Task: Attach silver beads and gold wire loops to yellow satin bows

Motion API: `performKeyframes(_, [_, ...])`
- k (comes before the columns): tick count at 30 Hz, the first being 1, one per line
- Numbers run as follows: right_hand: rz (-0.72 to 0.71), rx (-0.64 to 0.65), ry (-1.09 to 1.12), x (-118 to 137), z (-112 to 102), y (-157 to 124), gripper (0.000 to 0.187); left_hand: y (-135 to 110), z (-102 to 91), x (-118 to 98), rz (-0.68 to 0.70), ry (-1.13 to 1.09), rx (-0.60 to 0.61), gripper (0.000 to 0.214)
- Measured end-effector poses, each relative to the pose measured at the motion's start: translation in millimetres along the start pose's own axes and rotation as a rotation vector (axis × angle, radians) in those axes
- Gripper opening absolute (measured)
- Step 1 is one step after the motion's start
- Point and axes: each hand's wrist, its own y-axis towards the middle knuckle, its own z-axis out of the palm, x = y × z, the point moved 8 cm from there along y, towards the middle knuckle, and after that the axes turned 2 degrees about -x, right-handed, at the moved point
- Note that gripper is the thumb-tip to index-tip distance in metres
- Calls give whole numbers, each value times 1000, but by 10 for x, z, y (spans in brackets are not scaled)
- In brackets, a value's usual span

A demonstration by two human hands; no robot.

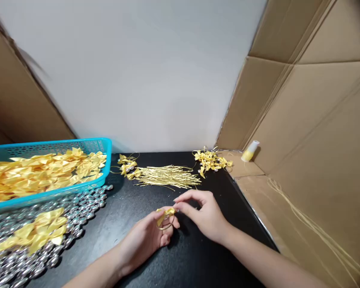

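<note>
My left hand [148, 232] holds a yellow ribbon bow [168, 214] between thumb and fingers, palm turned up. A loop of gold wire hangs from the bow across the fingers. From the right, my right hand [205, 216] pinches at the bow's right end with thumb and forefinger; what lies between those fingertips is too small to make out. Behind the hands lies a bundle of gold wire ties [169, 177]. Several bows with wire loops [211, 160] sit in a pile at its right, and a smaller group of bows [127, 166] lies at its left.
A blue plastic basket [108, 160] full of yellow bows stands at the left. Silver beads [75, 224] spread before it, with loose bows [37, 232] on top. At the right, a white and yellow cone [250, 151] and pale strands [306, 218] rest by the cardboard wall [318, 140].
</note>
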Motion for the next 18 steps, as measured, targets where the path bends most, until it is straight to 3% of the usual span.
performKeyframes(6, [157, -23, 83, -177, -34, -21, 22, -14, 111, 11, 33, 96, 74, 37])
performKeyframes(12, [63, 68, -83, -39, 33, -84, 14, -32, 153, -25, 135, 161, 54, 28])
performKeyframes(18, [2, 55, -189, 28, 17, -96, 13, -54, 186, -26, 137, 151, 78, 26])
